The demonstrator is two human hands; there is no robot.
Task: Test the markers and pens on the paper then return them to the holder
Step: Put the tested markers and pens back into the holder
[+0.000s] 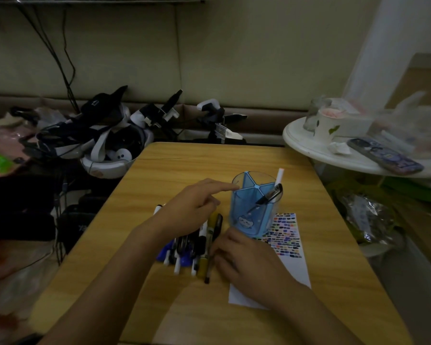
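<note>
While the left hand (192,205) rests loosely open over the pens (197,241) heaped on the surface (174,160), likely corralling them, the right hand's (244,260) fingers (218,249) pinch one beside the paper (288,263), the holder (253,207) within reach.

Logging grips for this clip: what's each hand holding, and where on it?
Right hand pinches a black pen near its lower end; left hand holds nothing.
</note>
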